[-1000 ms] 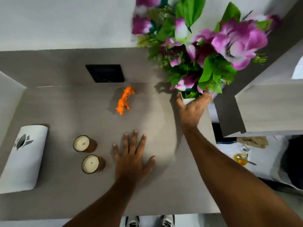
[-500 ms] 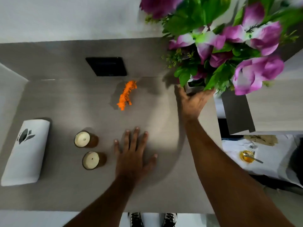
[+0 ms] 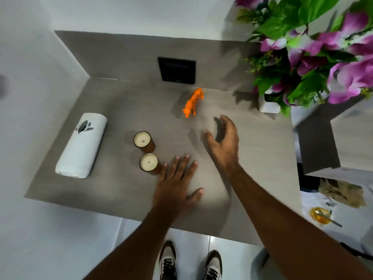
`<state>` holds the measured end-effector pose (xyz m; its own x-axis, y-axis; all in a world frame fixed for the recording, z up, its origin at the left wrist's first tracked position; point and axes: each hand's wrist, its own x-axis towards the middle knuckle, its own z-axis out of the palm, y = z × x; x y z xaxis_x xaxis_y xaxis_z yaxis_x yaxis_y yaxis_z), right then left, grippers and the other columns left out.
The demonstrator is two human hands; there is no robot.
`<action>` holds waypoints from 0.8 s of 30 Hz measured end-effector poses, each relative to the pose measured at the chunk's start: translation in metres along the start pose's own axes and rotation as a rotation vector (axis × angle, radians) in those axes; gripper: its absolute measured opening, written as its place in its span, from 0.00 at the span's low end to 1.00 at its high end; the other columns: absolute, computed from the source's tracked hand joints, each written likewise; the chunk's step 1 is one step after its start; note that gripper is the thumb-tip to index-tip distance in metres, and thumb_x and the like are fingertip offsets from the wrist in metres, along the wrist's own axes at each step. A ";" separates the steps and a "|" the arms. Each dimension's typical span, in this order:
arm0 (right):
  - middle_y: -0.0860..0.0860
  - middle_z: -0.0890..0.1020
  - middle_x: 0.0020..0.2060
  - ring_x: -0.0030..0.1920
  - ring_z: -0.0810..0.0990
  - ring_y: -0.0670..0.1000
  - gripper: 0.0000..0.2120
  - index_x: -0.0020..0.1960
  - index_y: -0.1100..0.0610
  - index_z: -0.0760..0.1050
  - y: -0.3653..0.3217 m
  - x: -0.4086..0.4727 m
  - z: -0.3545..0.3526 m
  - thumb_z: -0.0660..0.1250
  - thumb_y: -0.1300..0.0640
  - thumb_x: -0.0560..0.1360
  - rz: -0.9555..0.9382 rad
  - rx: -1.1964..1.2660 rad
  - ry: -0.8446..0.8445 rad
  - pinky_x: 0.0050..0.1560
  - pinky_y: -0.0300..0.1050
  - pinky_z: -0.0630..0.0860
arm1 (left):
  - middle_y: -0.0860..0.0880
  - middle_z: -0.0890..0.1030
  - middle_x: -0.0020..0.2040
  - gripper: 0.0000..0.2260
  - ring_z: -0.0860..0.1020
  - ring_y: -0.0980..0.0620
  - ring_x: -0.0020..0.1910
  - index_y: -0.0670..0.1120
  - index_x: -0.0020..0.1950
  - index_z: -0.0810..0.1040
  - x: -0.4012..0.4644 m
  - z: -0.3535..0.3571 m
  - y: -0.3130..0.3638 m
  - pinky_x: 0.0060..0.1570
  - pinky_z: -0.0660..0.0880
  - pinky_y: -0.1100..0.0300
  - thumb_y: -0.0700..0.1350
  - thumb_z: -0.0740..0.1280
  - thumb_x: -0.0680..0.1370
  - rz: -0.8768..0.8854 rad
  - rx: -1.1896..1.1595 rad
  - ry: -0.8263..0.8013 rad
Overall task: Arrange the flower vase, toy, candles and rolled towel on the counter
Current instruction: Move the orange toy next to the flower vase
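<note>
A white flower vase with purple flowers and green leaves stands at the counter's back right corner. An orange toy tiger stands near the back wall. Two brown candles sit left of centre, one behind the other. A white rolled towel lies at the left. My left hand rests flat on the grey counter, fingers spread, its fingertips beside the nearer candle. My right hand hovers open and curved, below and right of the tiger, holding nothing.
A black wall plate is set in the backsplash behind the tiger. A grey cabinet stands to the right of the counter. Lower right, a small dish with a spoon sits on a white surface. My shoes show below the counter's front edge.
My right hand let go of the vase and drew back toward the middle of the counter. The vase now stands alone at the back right. My left hand stayed flat.
</note>
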<state>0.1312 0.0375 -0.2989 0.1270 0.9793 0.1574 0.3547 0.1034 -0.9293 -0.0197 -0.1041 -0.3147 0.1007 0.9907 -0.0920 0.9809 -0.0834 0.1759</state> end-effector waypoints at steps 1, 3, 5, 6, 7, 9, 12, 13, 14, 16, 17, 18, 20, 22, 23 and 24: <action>0.54 0.73 0.69 0.70 0.72 0.53 0.31 0.71 0.51 0.66 -0.008 0.006 0.013 0.74 0.50 0.72 -0.026 -0.016 -0.053 0.71 0.60 0.71 | 0.53 0.52 0.83 0.38 0.51 0.48 0.81 0.59 0.81 0.50 -0.002 -0.002 0.000 0.76 0.53 0.41 0.70 0.57 0.74 -0.002 -0.004 -0.006; 0.56 0.67 0.74 0.74 0.66 0.56 0.34 0.75 0.50 0.62 -0.024 0.022 0.044 0.71 0.44 0.75 -0.130 -0.145 -0.150 0.74 0.59 0.67 | 0.53 0.51 0.83 0.38 0.50 0.48 0.82 0.59 0.81 0.48 0.000 -0.006 0.000 0.77 0.53 0.40 0.70 0.55 0.75 0.002 -0.006 -0.019; 0.59 0.58 0.78 0.78 0.59 0.59 0.34 0.77 0.47 0.57 -0.037 0.036 0.075 0.63 0.36 0.77 -0.196 -0.348 -0.195 0.76 0.58 0.64 | 0.53 0.51 0.83 0.36 0.48 0.48 0.82 0.60 0.81 0.46 0.000 -0.007 -0.003 0.78 0.53 0.40 0.70 0.52 0.76 0.013 -0.004 -0.032; 0.60 0.54 0.79 0.78 0.58 0.61 0.33 0.78 0.47 0.56 -0.040 0.041 0.087 0.60 0.36 0.78 -0.208 -0.436 -0.210 0.75 0.59 0.63 | 0.53 0.50 0.83 0.36 0.47 0.48 0.82 0.60 0.81 0.45 0.000 -0.007 -0.005 0.79 0.52 0.40 0.71 0.51 0.76 0.020 -0.004 -0.031; 0.62 0.52 0.80 0.77 0.60 0.62 0.31 0.78 0.49 0.57 -0.040 0.045 0.095 0.58 0.37 0.80 -0.219 -0.497 -0.222 0.74 0.59 0.64 | 0.53 0.49 0.83 0.36 0.46 0.48 0.82 0.60 0.80 0.44 -0.001 -0.006 -0.006 0.79 0.51 0.40 0.71 0.51 0.76 0.024 -0.005 -0.029; 0.62 0.52 0.80 0.74 0.65 0.64 0.25 0.77 0.53 0.59 -0.032 0.052 0.097 0.57 0.47 0.82 -0.246 -0.536 -0.215 0.71 0.59 0.69 | 0.53 0.49 0.83 0.36 0.45 0.49 0.82 0.60 0.80 0.44 0.001 -0.006 -0.006 0.79 0.50 0.41 0.71 0.51 0.76 0.019 -0.003 -0.024; 0.59 0.56 0.80 0.63 0.76 0.67 0.25 0.78 0.52 0.59 -0.010 0.058 0.067 0.58 0.59 0.82 -0.211 -0.526 -0.089 0.57 0.61 0.77 | 0.54 0.50 0.83 0.36 0.46 0.50 0.82 0.60 0.80 0.47 0.002 -0.009 -0.005 0.79 0.51 0.41 0.71 0.52 0.76 0.010 0.021 -0.013; 0.58 0.58 0.79 0.56 0.79 0.68 0.26 0.78 0.49 0.58 -0.001 0.058 0.050 0.58 0.60 0.81 -0.175 -0.522 -0.029 0.52 0.61 0.79 | 0.54 0.50 0.83 0.36 0.46 0.50 0.82 0.60 0.80 0.47 0.002 -0.010 -0.005 0.79 0.51 0.41 0.71 0.53 0.75 0.009 0.021 -0.018; 0.57 0.60 0.79 0.51 0.81 0.69 0.26 0.77 0.47 0.59 0.006 0.057 0.033 0.59 0.60 0.81 -0.143 -0.513 0.033 0.48 0.60 0.79 | 0.54 0.49 0.83 0.37 0.46 0.50 0.82 0.60 0.80 0.47 0.001 -0.010 -0.006 0.78 0.52 0.41 0.71 0.53 0.75 0.012 0.019 -0.023; 0.56 0.64 0.77 0.48 0.81 0.69 0.23 0.74 0.46 0.62 0.017 0.059 0.003 0.60 0.58 0.81 -0.096 -0.503 0.128 0.47 0.60 0.79 | 0.54 0.48 0.83 0.37 0.45 0.50 0.82 0.60 0.80 0.45 0.000 -0.011 -0.007 0.78 0.52 0.40 0.71 0.52 0.75 0.025 0.019 -0.033; 0.56 0.64 0.76 0.49 0.81 0.69 0.23 0.73 0.46 0.64 0.020 0.062 -0.008 0.61 0.57 0.80 -0.078 -0.510 0.147 0.48 0.60 0.79 | 0.54 0.48 0.83 0.37 0.45 0.50 0.82 0.60 0.80 0.45 0.000 -0.011 -0.007 0.78 0.53 0.39 0.71 0.52 0.75 0.027 0.022 -0.033; 0.56 0.63 0.77 0.49 0.81 0.69 0.23 0.72 0.46 0.65 0.022 0.065 -0.017 0.62 0.58 0.79 -0.063 -0.526 0.145 0.49 0.60 0.79 | 0.54 0.49 0.83 0.37 0.46 0.49 0.82 0.60 0.80 0.45 0.000 -0.010 -0.007 0.78 0.53 0.39 0.71 0.52 0.75 0.025 0.022 -0.028; 0.54 0.61 0.78 0.49 0.81 0.67 0.27 0.71 0.46 0.66 0.023 0.068 -0.026 0.66 0.62 0.75 -0.044 -0.575 0.104 0.50 0.58 0.80 | 0.54 0.49 0.83 0.37 0.47 0.49 0.82 0.60 0.81 0.46 0.000 -0.011 -0.005 0.77 0.54 0.39 0.70 0.52 0.75 0.013 0.007 -0.022; 0.54 0.60 0.78 0.52 0.81 0.66 0.30 0.71 0.47 0.67 0.022 0.069 -0.028 0.67 0.65 0.72 -0.045 -0.611 0.072 0.51 0.57 0.80 | 0.54 0.50 0.83 0.36 0.47 0.49 0.82 0.59 0.81 0.47 0.001 -0.012 -0.003 0.77 0.54 0.39 0.70 0.52 0.76 0.022 -0.013 -0.011; 0.55 0.60 0.78 0.54 0.81 0.66 0.30 0.70 0.47 0.67 0.021 0.070 -0.028 0.67 0.66 0.72 -0.048 -0.609 0.068 0.53 0.57 0.80 | 0.53 0.50 0.83 0.36 0.47 0.49 0.82 0.59 0.81 0.47 0.002 -0.012 -0.002 0.77 0.54 0.39 0.70 0.52 0.76 0.032 -0.020 -0.003; 0.55 0.60 0.78 0.57 0.80 0.66 0.30 0.70 0.47 0.68 0.020 0.071 -0.028 0.67 0.66 0.71 -0.051 -0.594 0.069 0.55 0.57 0.79 | 0.53 0.50 0.83 0.36 0.47 0.49 0.82 0.59 0.81 0.47 0.002 -0.012 -0.001 0.78 0.54 0.39 0.70 0.52 0.76 0.040 -0.027 0.002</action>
<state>0.1734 0.1040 -0.2970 0.1490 0.9602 0.2362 0.8166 0.0152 -0.5770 -0.0226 -0.1006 -0.3032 0.1395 0.9868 -0.0825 0.9712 -0.1201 0.2058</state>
